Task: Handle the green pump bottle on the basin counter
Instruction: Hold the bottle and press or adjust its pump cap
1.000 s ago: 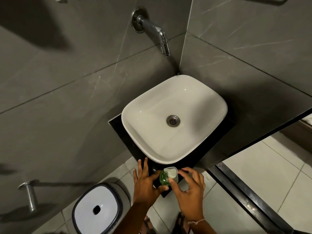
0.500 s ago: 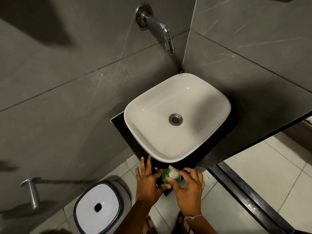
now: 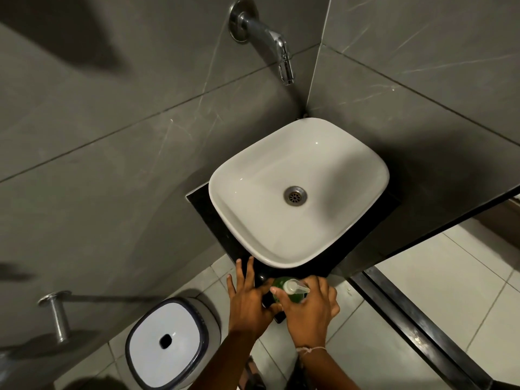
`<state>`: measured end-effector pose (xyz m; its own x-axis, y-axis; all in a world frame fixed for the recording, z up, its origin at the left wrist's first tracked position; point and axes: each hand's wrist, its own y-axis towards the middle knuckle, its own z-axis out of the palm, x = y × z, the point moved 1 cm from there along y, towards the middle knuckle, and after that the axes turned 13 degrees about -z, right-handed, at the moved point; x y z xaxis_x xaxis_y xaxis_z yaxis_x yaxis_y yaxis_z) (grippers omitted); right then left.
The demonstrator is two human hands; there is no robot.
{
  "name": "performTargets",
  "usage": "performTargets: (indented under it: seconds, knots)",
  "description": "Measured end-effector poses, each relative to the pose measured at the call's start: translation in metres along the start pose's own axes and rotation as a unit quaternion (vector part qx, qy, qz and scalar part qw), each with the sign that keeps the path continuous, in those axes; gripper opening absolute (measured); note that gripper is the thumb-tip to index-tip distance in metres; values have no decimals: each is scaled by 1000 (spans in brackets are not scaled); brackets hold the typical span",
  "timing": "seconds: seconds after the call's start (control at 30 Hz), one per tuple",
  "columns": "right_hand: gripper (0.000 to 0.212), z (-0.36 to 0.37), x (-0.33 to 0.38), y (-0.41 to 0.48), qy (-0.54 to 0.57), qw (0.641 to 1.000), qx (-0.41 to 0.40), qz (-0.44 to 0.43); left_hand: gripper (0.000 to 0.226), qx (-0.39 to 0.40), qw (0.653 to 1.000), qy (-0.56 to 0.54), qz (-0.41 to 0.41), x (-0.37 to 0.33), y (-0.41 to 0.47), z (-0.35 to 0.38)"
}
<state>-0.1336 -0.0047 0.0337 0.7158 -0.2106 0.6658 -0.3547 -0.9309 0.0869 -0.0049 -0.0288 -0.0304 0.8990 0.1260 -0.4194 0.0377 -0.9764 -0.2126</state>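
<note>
The white rounded-square ceramic basin (image 3: 298,192) fills the dark polished stone counter (image 3: 205,209) in the grey-tiled corner, with the chrome wall tap (image 3: 270,43) above it and a white-lidded pedal bin (image 3: 167,340) on the floor tiles below. Against the view a second ago, both hands have drawn in tighter at the counter's near corner. The right hand (image 3: 309,313), which then only touched the pump from the side with parted fingers, now lies over the near side of the bottle with its fingers (image 3: 323,288) curled around the body and neck. The left hand (image 3: 249,301) has shifted little: it is flat, its fingers (image 3: 244,274) spread on the counter edge and its thumb reaching toward the bottle, so it grips nothing. The green translucent plastic pump bottle (image 3: 280,284) stands on that near corner, just in front of the basin rim, between the two hands; its clear pump head (image 3: 294,287) now points rightward over the right hand where earlier it faced the basin. I judge that the bottle has been turned or resettled and the right hand now has enough hold to lift or press it; whether its base is off the counter cannot be told.
</note>
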Motion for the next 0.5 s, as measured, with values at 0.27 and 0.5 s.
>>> performTargets:
  seconds: [0.27, 0.5]
  knots:
    - [34, -5, -13, -3, 78, 996, -21, -44, 65, 9, 1000, 16, 3, 0, 1, 0]
    - [42, -1, -14, -5, 60, 997, -1, -54, 61, 8, 1000, 17, -7, 0, -1, -1]
